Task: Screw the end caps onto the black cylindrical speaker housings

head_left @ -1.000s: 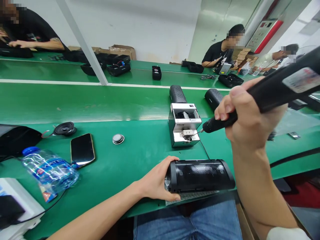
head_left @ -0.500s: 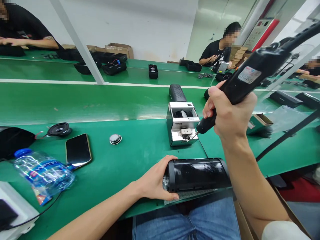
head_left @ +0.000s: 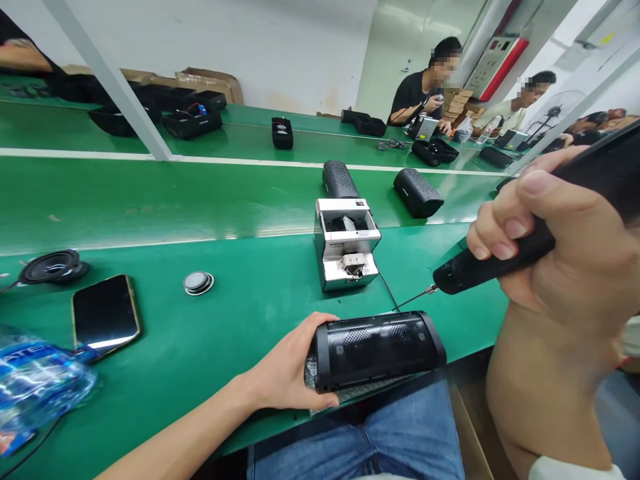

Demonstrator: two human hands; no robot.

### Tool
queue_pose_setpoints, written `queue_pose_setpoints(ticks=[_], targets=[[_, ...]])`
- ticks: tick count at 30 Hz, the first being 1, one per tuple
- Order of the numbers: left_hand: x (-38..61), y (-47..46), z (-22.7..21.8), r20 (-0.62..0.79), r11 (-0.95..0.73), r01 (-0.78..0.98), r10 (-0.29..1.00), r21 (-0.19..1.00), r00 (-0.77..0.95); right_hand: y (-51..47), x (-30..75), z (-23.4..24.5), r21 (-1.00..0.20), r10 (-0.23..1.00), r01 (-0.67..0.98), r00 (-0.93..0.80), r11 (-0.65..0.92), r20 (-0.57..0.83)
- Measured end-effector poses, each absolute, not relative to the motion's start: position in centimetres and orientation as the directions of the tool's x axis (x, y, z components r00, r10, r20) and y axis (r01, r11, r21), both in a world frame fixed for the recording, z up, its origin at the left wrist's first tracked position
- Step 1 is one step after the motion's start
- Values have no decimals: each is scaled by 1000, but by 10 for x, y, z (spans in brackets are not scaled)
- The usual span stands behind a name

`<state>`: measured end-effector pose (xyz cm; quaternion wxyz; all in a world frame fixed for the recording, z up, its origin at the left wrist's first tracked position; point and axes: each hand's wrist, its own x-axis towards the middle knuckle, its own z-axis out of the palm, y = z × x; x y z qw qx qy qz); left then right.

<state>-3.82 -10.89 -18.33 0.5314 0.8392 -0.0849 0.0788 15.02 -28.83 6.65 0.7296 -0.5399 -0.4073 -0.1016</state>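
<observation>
A black speaker housing (head_left: 380,347) with a perforated front lies at the bench's near edge, on a clear bubble-wrap-like sheet. My left hand (head_left: 295,370) grips its left end, thumb in front and fingers behind. In my right hand (head_left: 565,233) is a black electric screwdriver (head_left: 493,267), held up at the right. Its thin bit points down and left, with the tip just above the housing's far edge; whether they touch I cannot tell. Behind the housing stands a silver screw feeder (head_left: 347,247).
At left lie a phone (head_left: 107,313), a loose speaker driver (head_left: 53,267), a plastic bottle (head_left: 40,387) and a small round metal part (head_left: 198,283). Black housings (head_left: 418,193) rest beyond the feeder. Co-workers (head_left: 420,87) sit across the bench. A white post (head_left: 110,80) rises at left.
My right hand has drawn the screwdriver away from the screw feeder, toward me and to the right, its bit now over the housing's far edge. My left hand keeps its hold. The view has shifted right.
</observation>
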Motion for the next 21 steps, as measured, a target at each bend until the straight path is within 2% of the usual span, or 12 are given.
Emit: queue_pose_setpoints(ticks=[8, 21], targets=[[-38, -109, -181, 190, -417, -200, -66, 887, 980, -301, 154, 64, -702, 235, 592, 674, 396, 701], [-39, -109, -182, 203, -418, -216, -76, 883, 976, -304, 160, 54, -746, 287, 561, 694, 359, 661]])
